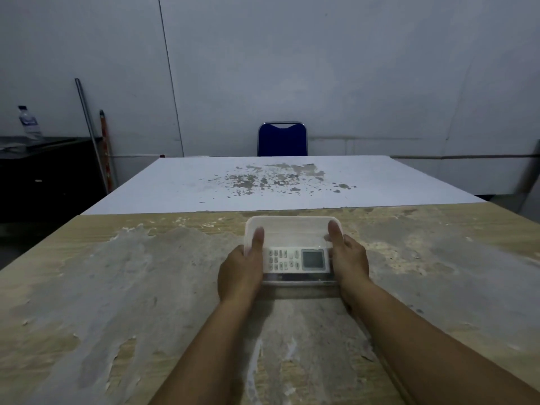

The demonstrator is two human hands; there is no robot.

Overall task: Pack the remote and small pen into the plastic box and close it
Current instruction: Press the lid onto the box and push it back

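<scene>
Both hands (295,267) gripping lidded translucent box (292,229), white remote (296,260) inside

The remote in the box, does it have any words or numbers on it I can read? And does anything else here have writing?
No text here can be read.
Remote: its buttons and grey screen carry marks, but they are too small and blurred to read.
Water bottle at far left: it has a blue label, too blurred to read.
Plastic box, table and blue chair: no writing shows.
</scene>
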